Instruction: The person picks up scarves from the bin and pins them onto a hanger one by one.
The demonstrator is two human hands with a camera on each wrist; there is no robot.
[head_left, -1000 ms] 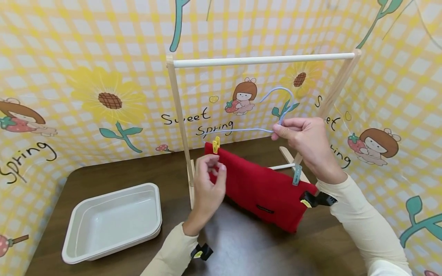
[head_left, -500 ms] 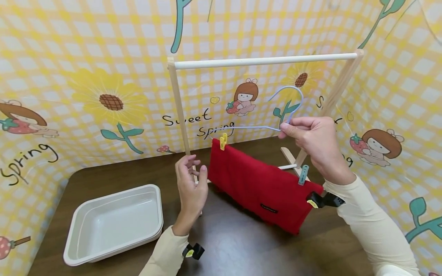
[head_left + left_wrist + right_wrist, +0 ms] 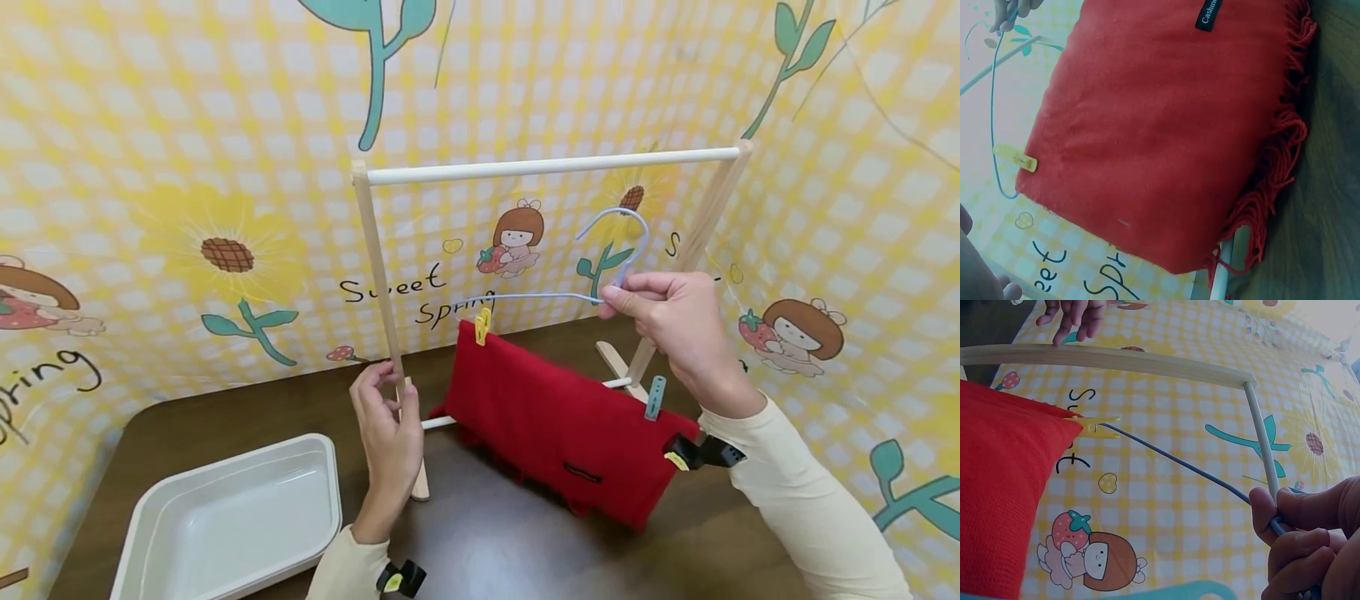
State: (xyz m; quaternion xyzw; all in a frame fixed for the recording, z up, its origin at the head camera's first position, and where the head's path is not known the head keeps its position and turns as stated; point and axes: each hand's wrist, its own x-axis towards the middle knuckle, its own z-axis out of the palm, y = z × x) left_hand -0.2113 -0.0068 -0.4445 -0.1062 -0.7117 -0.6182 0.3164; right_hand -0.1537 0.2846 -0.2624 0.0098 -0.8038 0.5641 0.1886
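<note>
My right hand [image 3: 678,333] pinches a blue wire hanger [image 3: 540,296] at the base of its hook. From the hanger hangs a folded red scarf [image 3: 555,417], slanting down to the right; the left wrist view shows its fringe and black label [image 3: 1208,14]. A yellow clothespin [image 3: 482,327] sits at the scarf's upper left corner and a teal clothespin [image 3: 655,398] near its right end. My left hand [image 3: 386,437] is at the rack's left post [image 3: 378,267], fingers loosely bent and holding nothing. Whether it touches the post is unclear.
The wooden rack has a white top bar [image 3: 555,165] above the hanger and a low white bar [image 3: 438,423] partly behind the scarf. A whitish plastic tub [image 3: 330,475] stands on the brown table [image 3: 480,550] at left. Patterned cloth [image 3: 150,125] walls enclose the table.
My left hand has moved left, away from the scarf's corner to the rack's left post. The hanger and scarf shifted slightly right in my right hand. The head view has tilted upward.
</note>
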